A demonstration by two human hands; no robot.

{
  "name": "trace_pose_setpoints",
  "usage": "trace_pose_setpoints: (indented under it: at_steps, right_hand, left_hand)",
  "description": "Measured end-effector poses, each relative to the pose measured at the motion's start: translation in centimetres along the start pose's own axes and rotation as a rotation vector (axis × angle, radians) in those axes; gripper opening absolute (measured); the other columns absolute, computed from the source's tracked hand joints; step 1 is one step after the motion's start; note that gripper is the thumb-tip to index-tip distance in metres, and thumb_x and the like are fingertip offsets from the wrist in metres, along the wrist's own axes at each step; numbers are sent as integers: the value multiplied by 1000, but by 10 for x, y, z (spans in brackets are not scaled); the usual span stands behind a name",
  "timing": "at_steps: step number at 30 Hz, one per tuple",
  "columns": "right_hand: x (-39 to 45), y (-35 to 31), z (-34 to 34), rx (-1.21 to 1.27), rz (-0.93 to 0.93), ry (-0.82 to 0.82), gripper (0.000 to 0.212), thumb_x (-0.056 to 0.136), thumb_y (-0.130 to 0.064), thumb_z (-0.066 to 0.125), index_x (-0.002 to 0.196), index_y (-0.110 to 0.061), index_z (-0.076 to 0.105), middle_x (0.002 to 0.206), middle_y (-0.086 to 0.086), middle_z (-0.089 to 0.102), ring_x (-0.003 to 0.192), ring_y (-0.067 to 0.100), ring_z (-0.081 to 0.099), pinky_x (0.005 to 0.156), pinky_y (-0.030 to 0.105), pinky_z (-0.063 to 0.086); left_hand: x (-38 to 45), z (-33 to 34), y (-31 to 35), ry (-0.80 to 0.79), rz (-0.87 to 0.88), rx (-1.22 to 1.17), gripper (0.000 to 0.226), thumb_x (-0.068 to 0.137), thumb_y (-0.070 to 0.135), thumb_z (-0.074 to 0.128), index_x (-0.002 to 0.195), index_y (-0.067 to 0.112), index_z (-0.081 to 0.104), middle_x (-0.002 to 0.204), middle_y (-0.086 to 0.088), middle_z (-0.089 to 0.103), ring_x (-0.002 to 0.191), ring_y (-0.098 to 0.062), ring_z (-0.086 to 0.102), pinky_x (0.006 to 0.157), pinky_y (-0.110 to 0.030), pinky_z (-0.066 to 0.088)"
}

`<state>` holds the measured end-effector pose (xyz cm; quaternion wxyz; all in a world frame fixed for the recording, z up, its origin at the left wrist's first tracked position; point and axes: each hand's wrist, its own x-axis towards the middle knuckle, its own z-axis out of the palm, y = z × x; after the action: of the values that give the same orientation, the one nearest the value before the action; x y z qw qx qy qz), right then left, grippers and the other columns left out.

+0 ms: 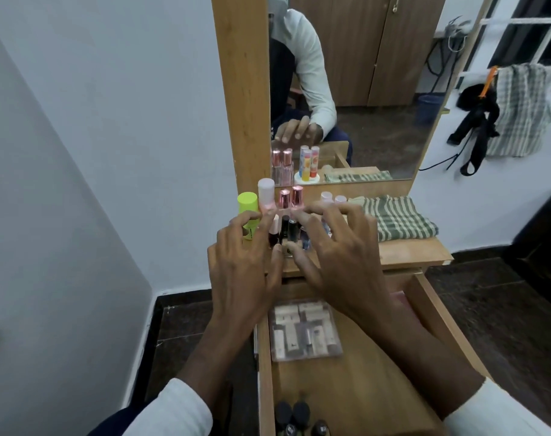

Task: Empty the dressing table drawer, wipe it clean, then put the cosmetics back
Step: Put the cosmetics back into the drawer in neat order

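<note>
Both hands reach over the dressing table top (406,254) into a cluster of small cosmetic bottles (288,231). My left hand (242,265) has its fingers spread around the cluster's left side, beside a lime green bottle (248,212). My right hand (340,256) curls over the right side, its thumb and fingers touching the dark-capped bottles. Whether either hand grips a bottle is unclear. Behind stand a white-capped bottle (265,193) and two rose-gold capped bottles (290,196). The open wooden drawer (355,372) below holds a clear case of cosmetics (304,333) and dark round-capped items (294,416).
A folded green-and-white checked cloth (396,217) lies on the table top at the right. The mirror (362,89) stands upright behind the bottles. A white wall runs along the left, dark floor lies below, and clothes (516,111) hang at the right.
</note>
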<state>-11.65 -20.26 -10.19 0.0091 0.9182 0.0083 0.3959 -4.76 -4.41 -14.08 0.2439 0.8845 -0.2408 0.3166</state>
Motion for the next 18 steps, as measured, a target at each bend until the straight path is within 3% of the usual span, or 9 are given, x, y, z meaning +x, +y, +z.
trace_pose_setpoints:
  at_steps: [4,7,11,18]
  right_hand:
    - [21,-4,7,-76,-17,-21,33,102,-43,48,115,-23,72,128,-4,66,117,25,54,87,41,34]
    - [33,-10,12,-119,-2,-82,41,105,-47,38,105,-21,69,110,-1,67,107,26,53,81,43,34]
    - [35,-15,17,-192,20,-128,34,103,-48,44,103,-20,64,98,2,66,101,28,53,80,44,31]
    - [41,-20,16,-198,12,-94,26,102,-44,50,102,-22,65,91,-2,68,100,28,53,80,44,32]
  left_hand:
    - [2,5,-2,-3,-16,27,46,99,39,56,143,28,59,133,0,61,115,-23,58,85,-41,46]
    - [1,6,-4,82,-23,-2,34,100,40,63,130,23,66,118,-1,71,104,-23,63,78,-41,50]
    - [1,5,-10,142,-56,-26,24,103,39,64,118,22,70,108,2,74,98,-22,64,76,-37,48]
    - [-5,-13,-30,187,-55,-152,22,103,40,66,117,24,72,110,9,74,98,-18,63,77,-37,49]
